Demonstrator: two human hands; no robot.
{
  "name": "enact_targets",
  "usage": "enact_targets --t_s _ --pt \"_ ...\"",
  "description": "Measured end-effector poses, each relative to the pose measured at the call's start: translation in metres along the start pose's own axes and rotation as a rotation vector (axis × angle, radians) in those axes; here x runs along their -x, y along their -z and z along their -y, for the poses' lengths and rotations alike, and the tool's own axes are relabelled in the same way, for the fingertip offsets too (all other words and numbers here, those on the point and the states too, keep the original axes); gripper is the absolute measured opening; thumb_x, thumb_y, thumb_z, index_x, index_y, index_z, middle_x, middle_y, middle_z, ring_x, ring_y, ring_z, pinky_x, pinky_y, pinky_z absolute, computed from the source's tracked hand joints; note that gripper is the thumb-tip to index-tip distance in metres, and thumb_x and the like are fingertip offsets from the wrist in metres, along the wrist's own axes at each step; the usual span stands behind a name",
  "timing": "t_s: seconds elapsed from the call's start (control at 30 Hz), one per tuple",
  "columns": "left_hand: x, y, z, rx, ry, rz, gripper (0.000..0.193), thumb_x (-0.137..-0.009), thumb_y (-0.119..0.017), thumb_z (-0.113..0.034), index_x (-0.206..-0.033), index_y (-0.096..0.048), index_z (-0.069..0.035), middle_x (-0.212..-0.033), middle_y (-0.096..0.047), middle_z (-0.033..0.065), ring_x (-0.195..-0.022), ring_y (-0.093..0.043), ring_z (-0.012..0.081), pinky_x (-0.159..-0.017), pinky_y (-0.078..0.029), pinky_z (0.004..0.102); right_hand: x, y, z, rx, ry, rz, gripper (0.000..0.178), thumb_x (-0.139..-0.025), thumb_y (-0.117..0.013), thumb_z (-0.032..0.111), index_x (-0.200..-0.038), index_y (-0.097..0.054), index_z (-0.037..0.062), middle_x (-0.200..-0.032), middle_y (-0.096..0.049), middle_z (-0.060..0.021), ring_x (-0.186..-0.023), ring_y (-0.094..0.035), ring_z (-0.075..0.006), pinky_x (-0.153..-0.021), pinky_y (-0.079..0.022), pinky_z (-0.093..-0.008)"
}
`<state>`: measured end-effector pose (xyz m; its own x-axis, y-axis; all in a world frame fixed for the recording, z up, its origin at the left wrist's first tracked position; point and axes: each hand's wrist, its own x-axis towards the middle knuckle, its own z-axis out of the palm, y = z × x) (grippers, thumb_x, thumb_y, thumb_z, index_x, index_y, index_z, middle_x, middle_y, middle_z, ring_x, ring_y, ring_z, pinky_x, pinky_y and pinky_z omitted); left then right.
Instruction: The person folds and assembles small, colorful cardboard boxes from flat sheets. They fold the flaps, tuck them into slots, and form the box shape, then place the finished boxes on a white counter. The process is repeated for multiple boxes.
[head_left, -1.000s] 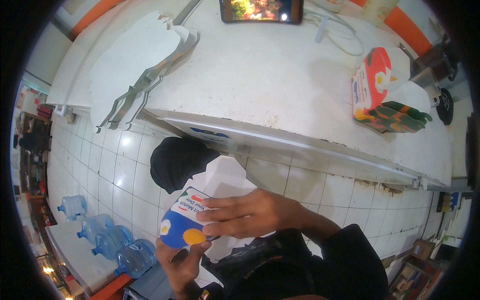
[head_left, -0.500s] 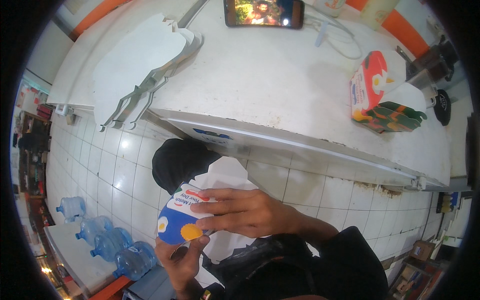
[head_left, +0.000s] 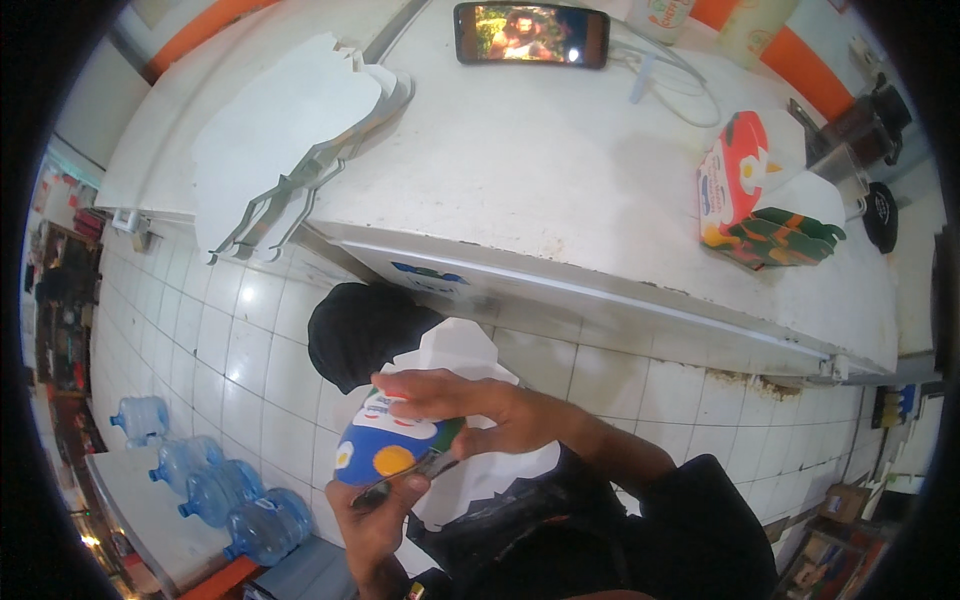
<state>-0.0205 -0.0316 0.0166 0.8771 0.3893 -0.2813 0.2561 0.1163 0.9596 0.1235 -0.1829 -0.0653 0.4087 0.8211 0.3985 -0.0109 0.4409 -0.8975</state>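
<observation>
Low over my lap I have a printed paper food box (head_left: pixel 382 436), blue, white and green with egg and yellow round pictures, partly folded. My left hand (head_left: pixel 375 520) pinches its lower edge between thumb and fingers. Across its upper side lies my right hand (head_left: pixel 500 410), with the fingers on the printed face and the thumb by the green side, closed on the box. Under and behind them, white flat box blanks (head_left: pixel 455 345) rest on my lap; how many is hidden.
A stack of white flat box blanks (head_left: pixel 280 140) overhangs the counter's (head_left: pixel 520 170) left front edge. Folded food boxes (head_left: pixel 760 205) stand at the right. A lit phone (head_left: pixel 532 35) and a white cable (head_left: pixel 700 85) lie at the back. Several blue water jugs (head_left: pixel 215 490) are at lower left.
The box has shifted slightly right and tilted, showing its green side. My right thumb now shows at that side, and the right fingers have moved up the printed face.
</observation>
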Motion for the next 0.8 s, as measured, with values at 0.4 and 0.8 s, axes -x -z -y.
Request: enact_targets --t_s 0.4,0.8 --pt "-0.013 -0.006 -0.021 -0.270 -0.203 0.533 0.029 -0.080 -0.071 -0.007 -0.109 -0.068 -0.004 -0.102 -0.072 0.0115 -0.093 -0.070 0.0281 -0.090 -0.054 0.0360 0.011 0.020 0.029 0.240 -0.122 0.086 0.099 -0.065 -0.088 0.038 -0.149 -0.037 0.0235 -0.161 -0.014 -0.0108 -0.144 -0.022 -0.0352 -0.117 -0.025 -0.0511" --pt "-0.049 -0.009 -0.011 -0.267 -1.280 -0.182 0.087 -0.067 -0.086 -0.034 -0.137 -0.045 -0.003 -0.138 -0.050 0.0252 -0.124 -0.052 0.0413 -0.103 -0.043 0.0513 0.013 0.051 0.053 -1.241 -0.145 -0.484 0.057 -0.093 -0.060 0.047 -0.131 -0.052 0.0049 -0.124 -0.058 -0.0136 -0.121 -0.054 -0.0290 -0.105 -0.042 -0.0410"
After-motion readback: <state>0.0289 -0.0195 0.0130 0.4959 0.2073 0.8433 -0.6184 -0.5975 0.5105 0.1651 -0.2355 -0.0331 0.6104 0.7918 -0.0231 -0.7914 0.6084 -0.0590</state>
